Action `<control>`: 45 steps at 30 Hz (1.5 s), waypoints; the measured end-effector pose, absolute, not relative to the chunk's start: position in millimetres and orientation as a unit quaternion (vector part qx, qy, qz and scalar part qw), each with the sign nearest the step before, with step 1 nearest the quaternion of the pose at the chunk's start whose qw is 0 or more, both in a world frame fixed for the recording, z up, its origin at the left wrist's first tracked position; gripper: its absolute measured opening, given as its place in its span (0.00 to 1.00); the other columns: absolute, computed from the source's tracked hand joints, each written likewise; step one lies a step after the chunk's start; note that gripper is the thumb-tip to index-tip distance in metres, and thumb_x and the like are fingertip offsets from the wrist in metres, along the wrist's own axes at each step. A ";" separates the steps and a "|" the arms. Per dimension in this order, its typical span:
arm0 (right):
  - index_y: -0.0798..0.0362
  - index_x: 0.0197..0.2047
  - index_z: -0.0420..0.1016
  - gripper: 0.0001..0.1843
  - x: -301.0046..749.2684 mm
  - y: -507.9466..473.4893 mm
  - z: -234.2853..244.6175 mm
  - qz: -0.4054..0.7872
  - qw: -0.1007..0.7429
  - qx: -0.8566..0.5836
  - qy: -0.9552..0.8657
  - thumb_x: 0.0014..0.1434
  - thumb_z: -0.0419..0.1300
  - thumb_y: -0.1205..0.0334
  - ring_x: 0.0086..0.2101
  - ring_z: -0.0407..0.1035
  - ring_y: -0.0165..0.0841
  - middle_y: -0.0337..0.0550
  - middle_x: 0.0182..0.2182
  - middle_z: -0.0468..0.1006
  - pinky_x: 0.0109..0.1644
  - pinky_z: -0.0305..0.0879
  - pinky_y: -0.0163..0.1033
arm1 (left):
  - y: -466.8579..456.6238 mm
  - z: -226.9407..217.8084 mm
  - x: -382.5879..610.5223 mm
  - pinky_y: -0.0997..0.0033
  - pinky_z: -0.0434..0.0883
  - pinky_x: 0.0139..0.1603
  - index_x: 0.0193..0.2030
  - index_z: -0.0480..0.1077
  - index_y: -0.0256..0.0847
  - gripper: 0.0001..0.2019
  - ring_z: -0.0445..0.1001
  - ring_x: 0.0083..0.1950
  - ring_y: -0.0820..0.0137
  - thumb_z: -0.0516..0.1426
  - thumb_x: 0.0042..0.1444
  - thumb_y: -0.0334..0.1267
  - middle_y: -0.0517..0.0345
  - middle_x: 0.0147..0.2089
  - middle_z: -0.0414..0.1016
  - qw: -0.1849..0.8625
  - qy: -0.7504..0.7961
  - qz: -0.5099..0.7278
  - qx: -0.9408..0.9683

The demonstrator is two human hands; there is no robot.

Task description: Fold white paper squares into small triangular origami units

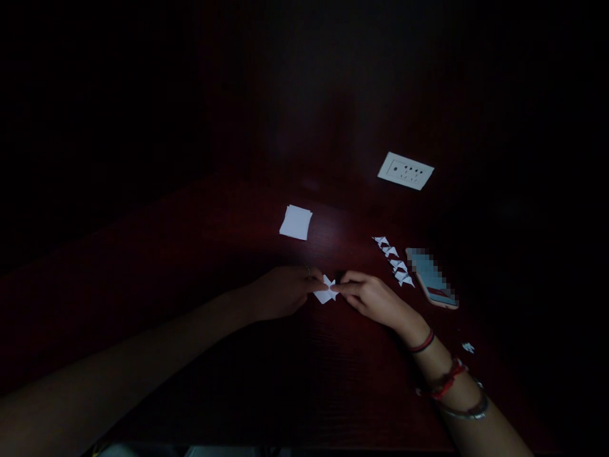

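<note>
Your left hand (285, 289) and right hand (371, 297) pinch the small white folded-paper piece (325, 296) from opposite sides, on or just above the dark red wood-grained surface (285, 374), cannot tell which. Square white paper stack (295, 223) lies beyond; slanting row of white folded-paper shapes (400, 265) rightward, beside a pale-edged rectangular phone (431, 276).

No words, brands, numbers or signs can be read. The screen of the smartphone (432, 279), to the right of the right hand (373, 297), is pixelated, and any lettering on it is illegible. The wall socket plate (406, 171), beyond that hand, shows only holes and slots. The paper stack (295, 223) beyond the left hand (281, 292) looks plain.
</note>
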State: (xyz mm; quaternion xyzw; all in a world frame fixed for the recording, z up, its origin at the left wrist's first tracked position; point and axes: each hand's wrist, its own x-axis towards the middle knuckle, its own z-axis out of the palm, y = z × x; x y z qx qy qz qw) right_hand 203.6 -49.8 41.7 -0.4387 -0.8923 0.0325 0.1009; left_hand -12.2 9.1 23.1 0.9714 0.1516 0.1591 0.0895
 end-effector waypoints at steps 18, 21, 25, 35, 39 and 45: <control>0.54 0.35 0.70 0.06 199.8 -38.5 28.7 0.093 0.227 -0.472 -0.847 0.55 0.53 0.67 0.35 0.63 0.29 0.42 0.34 0.66 0.40 0.62 0.34 | 9.8 20.2 -12.0 0.72 0.61 0.51 0.52 0.62 0.44 0.23 0.62 0.50 0.72 0.47 0.49 0.24 0.56 0.52 0.62 0.071 0.133 0.148 0.977; 0.54 0.32 0.68 0.04 199.4 -38.6 28.5 0.105 0.240 -0.470 -0.843 0.54 0.53 0.68 0.33 0.63 0.28 0.41 0.32 0.65 0.38 0.61 0.34 | 9.4 22.2 -12.3 0.72 0.60 0.51 0.52 0.62 0.44 0.23 0.62 0.51 0.72 0.48 0.49 0.23 0.56 0.52 0.62 0.077 0.134 0.141 0.978; 0.54 0.33 0.68 0.04 198.0 -39.5 29.0 0.118 0.252 -0.450 -0.849 0.54 0.53 0.69 0.33 0.62 0.28 0.40 0.32 0.65 0.38 0.60 0.34 | 8.4 22.6 -11.6 0.71 0.61 0.51 0.52 0.62 0.43 0.22 0.62 0.50 0.71 0.47 0.50 0.24 0.55 0.51 0.63 0.078 0.132 0.143 0.978; 0.55 0.32 0.66 0.06 194.4 -36.7 26.4 0.131 0.211 -0.452 -0.856 0.55 0.49 0.71 0.34 0.62 0.28 0.41 0.32 0.64 0.40 0.60 0.33 | 7.1 23.0 -11.1 0.75 0.59 0.51 0.51 0.62 0.42 0.22 0.62 0.49 0.74 0.47 0.50 0.23 0.58 0.50 0.63 0.106 0.135 0.149 0.974; 0.55 0.32 0.65 0.05 194.2 -35.7 24.3 0.128 0.202 -0.465 -0.852 0.55 0.49 0.71 0.33 0.62 0.28 0.41 0.32 0.63 0.39 0.59 0.34 | 7.0 24.7 -10.5 0.75 0.58 0.52 0.52 0.61 0.43 0.23 0.62 0.50 0.74 0.47 0.50 0.23 0.60 0.51 0.62 0.106 0.135 0.146 0.974; 0.56 0.29 0.66 0.05 192.5 -32.8 23.0 0.142 0.205 -0.475 -0.844 0.53 0.51 0.72 0.32 0.61 0.27 0.40 0.29 0.64 0.38 0.59 0.34 | 5.8 24.8 -9.0 0.72 0.60 0.49 0.51 0.60 0.43 0.22 0.63 0.48 0.71 0.47 0.50 0.24 0.59 0.48 0.64 0.080 0.144 0.139 0.977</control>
